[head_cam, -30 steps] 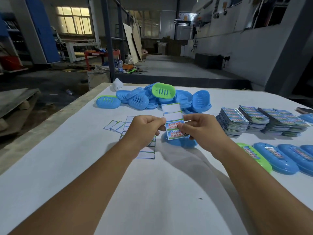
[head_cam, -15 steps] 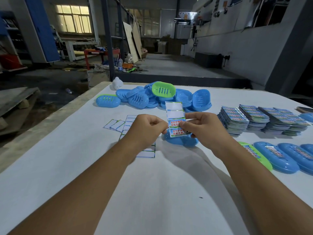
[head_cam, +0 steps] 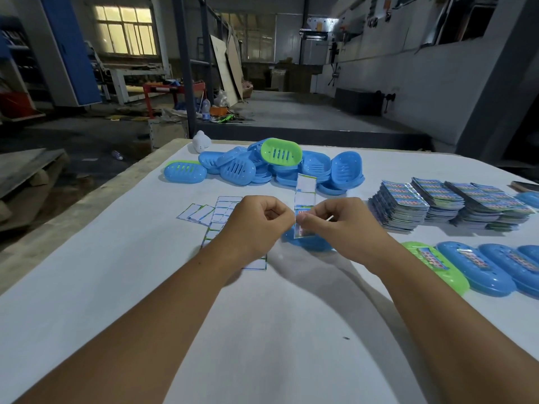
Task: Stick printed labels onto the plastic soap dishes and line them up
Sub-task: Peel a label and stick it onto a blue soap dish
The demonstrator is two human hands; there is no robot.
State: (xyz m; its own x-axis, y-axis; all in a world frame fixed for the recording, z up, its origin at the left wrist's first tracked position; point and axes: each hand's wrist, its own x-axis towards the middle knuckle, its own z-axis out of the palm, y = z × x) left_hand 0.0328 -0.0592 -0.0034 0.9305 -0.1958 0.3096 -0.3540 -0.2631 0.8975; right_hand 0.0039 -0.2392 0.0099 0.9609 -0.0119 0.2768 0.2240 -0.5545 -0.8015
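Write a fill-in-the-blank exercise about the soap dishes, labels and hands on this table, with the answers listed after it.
1. Both hands, left hand and right hand, pinch one label strip above a ____ soap dish.
2. The dish on top of the unlabelled pile is ____.
3. In the labelled row, the dish nearest the hands is ____.

Answers: blue; green; green

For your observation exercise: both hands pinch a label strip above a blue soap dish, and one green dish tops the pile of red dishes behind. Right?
Not quite. The head view shows the pile of dishes is blue, not red. The rest holds: left hand, right hand, label strip, blue soap dish, green dish.
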